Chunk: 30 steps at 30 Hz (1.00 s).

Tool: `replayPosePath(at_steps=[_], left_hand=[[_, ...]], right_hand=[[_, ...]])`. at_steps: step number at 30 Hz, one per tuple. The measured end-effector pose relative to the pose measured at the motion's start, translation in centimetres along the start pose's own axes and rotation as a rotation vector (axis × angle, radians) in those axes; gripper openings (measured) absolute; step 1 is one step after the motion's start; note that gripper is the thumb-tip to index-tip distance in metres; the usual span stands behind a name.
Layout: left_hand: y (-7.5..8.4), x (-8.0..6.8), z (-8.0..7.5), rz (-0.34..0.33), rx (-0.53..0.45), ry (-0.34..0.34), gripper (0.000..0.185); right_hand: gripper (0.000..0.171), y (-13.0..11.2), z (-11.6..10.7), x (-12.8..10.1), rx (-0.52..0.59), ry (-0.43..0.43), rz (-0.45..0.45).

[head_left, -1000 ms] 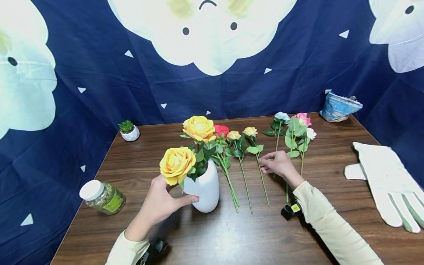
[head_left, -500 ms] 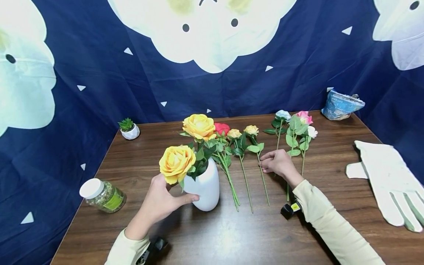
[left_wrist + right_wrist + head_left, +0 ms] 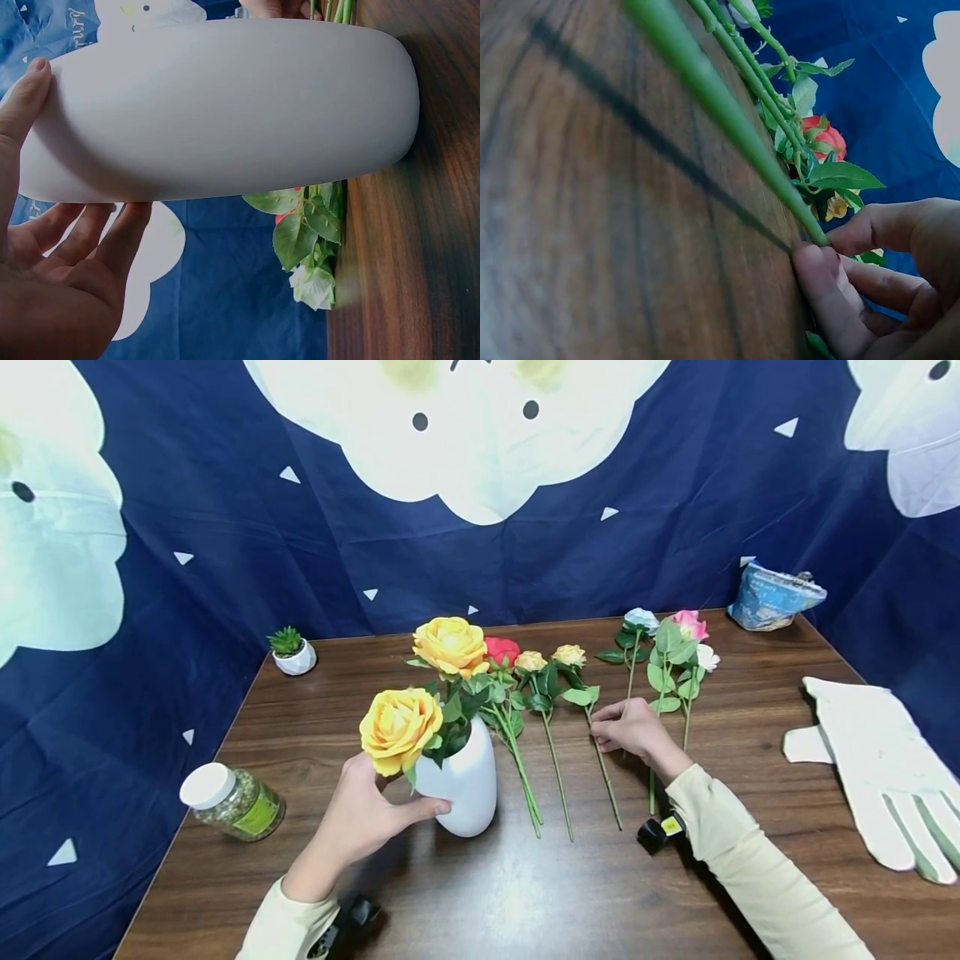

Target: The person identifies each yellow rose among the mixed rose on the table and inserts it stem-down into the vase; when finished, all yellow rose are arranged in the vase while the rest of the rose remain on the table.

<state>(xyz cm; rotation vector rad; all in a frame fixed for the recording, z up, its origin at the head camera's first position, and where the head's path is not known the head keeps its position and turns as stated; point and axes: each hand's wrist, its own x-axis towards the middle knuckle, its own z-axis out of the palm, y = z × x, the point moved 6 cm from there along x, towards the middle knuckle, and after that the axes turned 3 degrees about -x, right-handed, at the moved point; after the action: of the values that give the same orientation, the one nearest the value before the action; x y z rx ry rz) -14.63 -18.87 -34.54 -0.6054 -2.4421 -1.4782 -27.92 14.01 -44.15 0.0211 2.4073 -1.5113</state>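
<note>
My left hand (image 3: 366, 814) grips a white vase (image 3: 474, 793), thumb on the near side, other fingers behind it; in the left wrist view the vase (image 3: 225, 105) fills the upper part. Two large yellow roses (image 3: 402, 732) stand in it and lean left. With thumb and fingertips, my right hand (image 3: 633, 731) pinches the stem of a small yellow rose (image 3: 570, 655). The right wrist view shows that green stem (image 3: 727, 120) above its shadow on the wood. Left of it lie another small yellow rose (image 3: 530, 662) and a red rose (image 3: 502, 651).
Pale blue (image 3: 641, 621), pink (image 3: 689, 625) and white (image 3: 707, 657) flowers lie beyond my right hand. A white glove (image 3: 873, 760) and a blue pouch (image 3: 772, 599) are at the right. At the left are a lidded jar (image 3: 236, 803) and a potted succulent (image 3: 293, 652).
The pinched stem's lower end has swung slightly right, and my right hand has shifted a little right with it. My left hand and the vase hold nearly still.
</note>
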Motion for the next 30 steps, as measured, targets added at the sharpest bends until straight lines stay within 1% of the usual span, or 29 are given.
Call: replayPosePath(at_steps=[4,9,13,20,25,30], left_hand=[[0.1,0.0,0.0,0.018,0.005,0.005,0.082],[0.1,0.0,0.0,0.009,0.033,0.007,0.081],[0.0,0.0,0.0,0.009,0.044,0.006,0.081],[0.0,0.0,0.0,-0.008,-0.011,-0.001,0.08],[0.2,0.0,0.0,-0.005,-0.001,0.003,0.081],[0.2,0.0,0.0,-0.007,-0.001,0.002,0.081]], right_hand=[[0.033,0.1,0.0,0.0,0.036,-0.026,0.005],[0.034,0.2,-0.1,0.0,0.134,-0.069,0.009],[0.036,0.0,-0.3,-0.1,0.19,-0.084,-0.003],[0.038,-0.2,-0.6,-0.1,0.254,-0.104,-0.008],[0.041,-0.6,-0.7,0.0,0.334,-0.118,-0.013],[0.036,-1.0,-0.9,-0.3,0.428,-0.125,-0.04]])
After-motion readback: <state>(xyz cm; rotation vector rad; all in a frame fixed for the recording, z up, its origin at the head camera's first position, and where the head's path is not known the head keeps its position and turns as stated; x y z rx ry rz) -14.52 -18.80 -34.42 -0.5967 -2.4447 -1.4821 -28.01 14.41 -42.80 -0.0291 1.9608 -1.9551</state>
